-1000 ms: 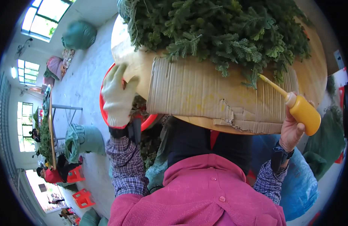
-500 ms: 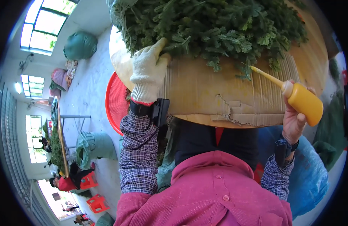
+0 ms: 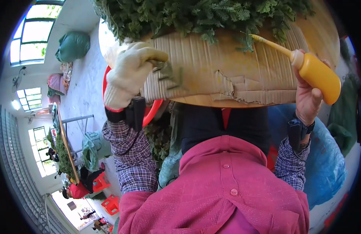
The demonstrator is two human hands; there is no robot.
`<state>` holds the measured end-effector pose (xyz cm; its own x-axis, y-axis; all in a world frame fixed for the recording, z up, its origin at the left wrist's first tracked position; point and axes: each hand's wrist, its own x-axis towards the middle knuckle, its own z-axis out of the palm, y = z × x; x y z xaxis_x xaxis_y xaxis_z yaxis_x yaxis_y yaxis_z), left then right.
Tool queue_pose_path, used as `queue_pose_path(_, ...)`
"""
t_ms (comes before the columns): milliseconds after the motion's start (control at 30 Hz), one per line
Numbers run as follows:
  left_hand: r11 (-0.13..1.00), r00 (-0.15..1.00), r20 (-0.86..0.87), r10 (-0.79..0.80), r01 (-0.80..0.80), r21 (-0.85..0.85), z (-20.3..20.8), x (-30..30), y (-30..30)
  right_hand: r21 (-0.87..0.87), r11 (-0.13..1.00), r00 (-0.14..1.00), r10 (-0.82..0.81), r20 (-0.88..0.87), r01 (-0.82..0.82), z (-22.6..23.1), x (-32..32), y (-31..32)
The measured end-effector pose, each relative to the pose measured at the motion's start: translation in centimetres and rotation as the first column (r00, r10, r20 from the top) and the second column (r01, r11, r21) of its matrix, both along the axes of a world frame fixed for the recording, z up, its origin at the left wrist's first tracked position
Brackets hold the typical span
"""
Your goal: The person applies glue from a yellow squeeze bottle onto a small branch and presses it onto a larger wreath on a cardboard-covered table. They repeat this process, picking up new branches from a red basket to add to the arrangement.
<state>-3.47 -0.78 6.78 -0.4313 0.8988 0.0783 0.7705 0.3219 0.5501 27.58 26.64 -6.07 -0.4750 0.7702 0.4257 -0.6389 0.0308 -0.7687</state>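
Head: left grip (image 3: pixel 130 72) pinches likely sprig (image 3: pixel 165 72)

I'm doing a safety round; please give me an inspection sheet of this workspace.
Surface: wooden table, cardboard on it torn at the near edge.
Things: piled fir branches; yellow squeeze bottle.
Clutter: red basket left; blue plastic bag right.
Hands: gloved left hand holds a green sprig, blurred; bare right hand grips the bottle.
Cables: what looks like a dark cord on the left sleeve.
Surroundings: green sack, red stools, a person near another table.

A bulging green sack (image 3: pixel 72 46) sits near a window (image 3: pixel 34 33).
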Motion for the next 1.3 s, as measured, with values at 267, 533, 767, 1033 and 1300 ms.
queue_pose_path(267, 0.993, 0.912, -0.410, -0.017, 0.065, 0.103, -2.8, 1.7, 1.8, 0.057, 0.998, 0.999, 0.036, 0.026, -0.037, -0.3, 0.1, 0.0)
queue_pose_path(533, 0.930, 0.871, -0.368, 0.325, -0.224, 0.290, -3.4, 4.5, -1.5, 0.009, 1.000, 1.000, 0.020, -0.018, -0.020, 0.2, -0.1, -0.2)
queue_pose_path(767, 0.927, 0.862, -0.376, 0.342, -0.242, 0.288, -5.7, 6.5, -0.7, 0.000, 1.000, 1.000, -0.009, 0.008, 0.009, 0.5, -0.3, -0.2)
queue_pose_path(1033, 0.907, 0.827, -0.414, 0.379, -0.244, 0.343, -7.8, 6.6, -0.5, 0.026, 0.996, 0.996, -0.081, 0.036, 0.080, 0.6, -0.5, -3.1)
queue_pose_path(1300, 0.863, 0.853, -0.318, 0.414, -0.257, 0.435, -8.7, 6.9, -0.4, 0.292, 0.955, 0.997, 0.043, 0.070, -0.061, 2.4, -4.1, -8.9)
